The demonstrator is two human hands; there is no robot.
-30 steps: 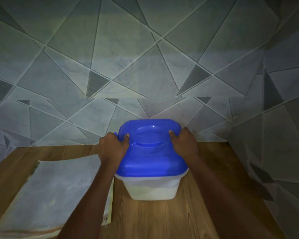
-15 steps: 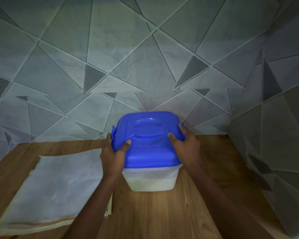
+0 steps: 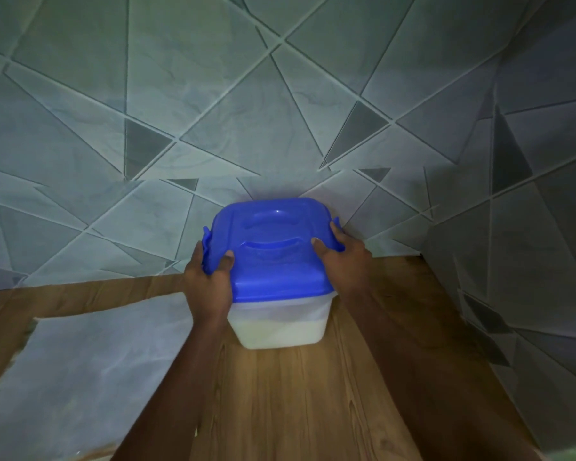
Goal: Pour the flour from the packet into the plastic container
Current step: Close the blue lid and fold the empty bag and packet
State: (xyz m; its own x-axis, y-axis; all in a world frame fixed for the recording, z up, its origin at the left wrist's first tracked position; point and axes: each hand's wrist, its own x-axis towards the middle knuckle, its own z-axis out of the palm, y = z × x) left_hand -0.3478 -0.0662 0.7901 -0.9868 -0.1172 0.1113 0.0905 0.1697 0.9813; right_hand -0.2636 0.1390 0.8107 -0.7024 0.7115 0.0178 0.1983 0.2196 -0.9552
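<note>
While both hands clamp it, the plastic container [image 3: 280, 324] sits upright on the wooden table [image 3: 313, 400], directly between the two sets of fingers. The blue lid [image 3: 273, 251] is on top and covers the whole mouth. The body is translucent. The flour [image 3: 280, 339] shows as a white layer in the lower part, below finger level, with a roughly flat surface.

Left hand [image 3: 210, 284]: grasping the lid's left edge. The thumb [image 3: 227, 262] lies on the lid top. The other fingers wrap round the side at the left clip [image 3: 207, 242], tips hidden behind the edge.

Right hand [image 3: 341, 257]: the same grip, mirrored. The thumb [image 3: 318, 246] is on the lid top and the fingers curl over the right clip [image 3: 336, 226]. Two arc-shaped recesses in the lid run between the thumbs. Can't tell whether the clips are latched.

Outward of the left fingers, a flat pale bag [image 3: 90, 361] lies on the table just beside the left wrist, and the forearm overlaps its right edge. Can't tell if it is the packet.

Beyond the fingertips is the tiled wall [image 3: 213, 111], grey with a triangle pattern. The container's far side is near it. Outward of the right fingers there is wood, then a side wall [image 3: 529, 227] meeting the first at a corner.
</note>
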